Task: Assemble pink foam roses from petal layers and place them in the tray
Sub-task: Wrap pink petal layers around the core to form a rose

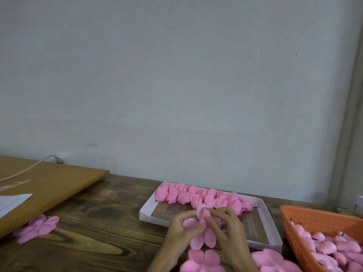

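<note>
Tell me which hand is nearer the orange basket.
Right. The right hand works over the near edge of the white tray, on the side toward the orange basket; the left hand is farther off, on the other side of the pink rose both hands pinch.

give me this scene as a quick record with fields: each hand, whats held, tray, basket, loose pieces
left hand: pinches the half-built pink foam rose
right hand: pinches the same rose from the other side
white cardboard tray: row of finished pink roses along its far side
orange plastic basket: at right, holds pink foam buds
loose pink petal layers: on the dark wooden table at left; more at the bottom edge
</note>
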`<action>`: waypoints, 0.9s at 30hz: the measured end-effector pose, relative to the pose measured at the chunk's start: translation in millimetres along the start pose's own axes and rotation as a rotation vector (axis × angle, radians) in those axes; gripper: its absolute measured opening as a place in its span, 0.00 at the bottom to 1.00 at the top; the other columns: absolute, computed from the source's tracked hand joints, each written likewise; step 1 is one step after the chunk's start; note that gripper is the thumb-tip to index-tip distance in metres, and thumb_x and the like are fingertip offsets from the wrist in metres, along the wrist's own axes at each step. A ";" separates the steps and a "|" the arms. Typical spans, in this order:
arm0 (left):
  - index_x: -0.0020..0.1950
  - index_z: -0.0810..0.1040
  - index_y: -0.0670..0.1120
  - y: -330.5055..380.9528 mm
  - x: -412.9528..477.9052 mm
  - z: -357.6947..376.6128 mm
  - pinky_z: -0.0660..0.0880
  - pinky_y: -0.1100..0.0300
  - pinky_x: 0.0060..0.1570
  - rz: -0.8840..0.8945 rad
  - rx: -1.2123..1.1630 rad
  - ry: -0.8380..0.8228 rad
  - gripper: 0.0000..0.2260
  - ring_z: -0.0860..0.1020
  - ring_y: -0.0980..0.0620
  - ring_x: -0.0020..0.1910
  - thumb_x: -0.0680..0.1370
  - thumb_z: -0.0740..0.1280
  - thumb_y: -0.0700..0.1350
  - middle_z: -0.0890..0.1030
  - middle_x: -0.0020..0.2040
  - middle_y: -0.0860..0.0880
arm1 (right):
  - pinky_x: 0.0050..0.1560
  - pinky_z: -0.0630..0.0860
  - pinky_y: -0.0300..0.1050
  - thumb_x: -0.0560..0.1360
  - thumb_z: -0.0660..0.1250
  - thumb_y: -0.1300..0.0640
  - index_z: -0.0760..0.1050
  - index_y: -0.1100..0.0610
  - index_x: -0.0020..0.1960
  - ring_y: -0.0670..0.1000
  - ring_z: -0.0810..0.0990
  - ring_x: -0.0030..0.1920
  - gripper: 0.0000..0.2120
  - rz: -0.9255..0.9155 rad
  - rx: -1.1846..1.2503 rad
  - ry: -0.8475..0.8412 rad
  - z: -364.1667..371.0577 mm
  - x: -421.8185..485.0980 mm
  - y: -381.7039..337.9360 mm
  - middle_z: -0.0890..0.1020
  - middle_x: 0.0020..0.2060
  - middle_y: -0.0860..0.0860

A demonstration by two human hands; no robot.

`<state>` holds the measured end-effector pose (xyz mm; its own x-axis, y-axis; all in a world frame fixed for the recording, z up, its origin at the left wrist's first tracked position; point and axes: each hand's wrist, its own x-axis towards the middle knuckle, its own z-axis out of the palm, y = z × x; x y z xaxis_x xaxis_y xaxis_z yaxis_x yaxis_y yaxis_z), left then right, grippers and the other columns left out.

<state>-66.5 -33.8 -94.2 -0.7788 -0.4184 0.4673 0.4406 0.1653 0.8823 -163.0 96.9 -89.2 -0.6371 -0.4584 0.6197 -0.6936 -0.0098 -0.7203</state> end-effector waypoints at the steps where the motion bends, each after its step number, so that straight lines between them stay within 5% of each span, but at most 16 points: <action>1: 0.56 0.89 0.47 0.1 -0.7 -0.2 0.80 0.57 0.53 0.009 0.008 0.004 0.09 0.86 0.46 0.54 0.77 0.76 0.45 0.88 0.51 0.44 | 0.40 0.74 0.34 0.75 0.77 0.55 0.85 0.36 0.51 0.44 0.80 0.48 0.13 0.009 0.014 -0.002 -0.5 -0.2 -1.9 0.79 0.47 0.49; 7: 0.56 0.89 0.47 2.1 -1.9 -0.7 0.80 0.60 0.51 -0.032 -0.033 0.011 0.11 0.86 0.48 0.55 0.74 0.78 0.45 0.88 0.53 0.43 | 0.49 0.81 0.43 0.71 0.80 0.61 0.83 0.47 0.59 0.44 0.83 0.51 0.19 0.072 0.178 0.026 -4.1 -2.8 -8.1 0.85 0.53 0.44; 10: 0.58 0.88 0.46 1.4 -2.1 -0.1 0.80 0.59 0.53 -0.031 -0.048 -0.017 0.10 0.86 0.47 0.56 0.77 0.77 0.46 0.88 0.54 0.42 | 0.52 0.80 0.44 0.73 0.79 0.56 0.85 0.45 0.54 0.43 0.85 0.52 0.11 0.123 0.201 -0.037 -4.0 -3.1 -9.6 0.87 0.50 0.41; 20: 0.56 0.84 0.40 -11.5 4.4 -2.0 0.83 0.46 0.53 -0.062 -0.072 0.061 0.18 0.85 0.38 0.54 0.71 0.80 0.46 0.87 0.52 0.37 | 0.59 0.82 0.54 0.76 0.76 0.59 0.87 0.51 0.55 0.52 0.86 0.56 0.08 0.126 0.332 -0.151 -3.8 -1.3 -6.8 0.88 0.52 0.50; 22: 0.60 0.83 0.43 -12.2 4.1 -2.0 0.82 0.43 0.54 -0.067 -0.044 0.082 0.21 0.85 0.38 0.55 0.70 0.81 0.46 0.87 0.54 0.40 | 0.59 0.82 0.52 0.76 0.76 0.60 0.87 0.51 0.54 0.51 0.86 0.56 0.08 0.127 0.322 -0.154 -4.2 -0.4 -3.5 0.88 0.51 0.50; 27: 0.68 0.78 0.53 -18.5 3.6 -3.3 0.83 0.53 0.48 -0.144 -0.062 0.112 0.30 0.86 0.45 0.51 0.67 0.80 0.42 0.88 0.52 0.45 | 0.47 0.80 0.38 0.76 0.76 0.63 0.87 0.51 0.50 0.46 0.86 0.48 0.09 0.164 0.274 -0.093 -0.8 0.5 2.7 0.89 0.46 0.48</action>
<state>-75.9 -41.3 -109.0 -0.7829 -0.5311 0.3241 0.3572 0.0429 0.9331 -165.4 97.4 -90.5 -0.6904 -0.5529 0.4665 -0.4599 -0.1622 -0.8730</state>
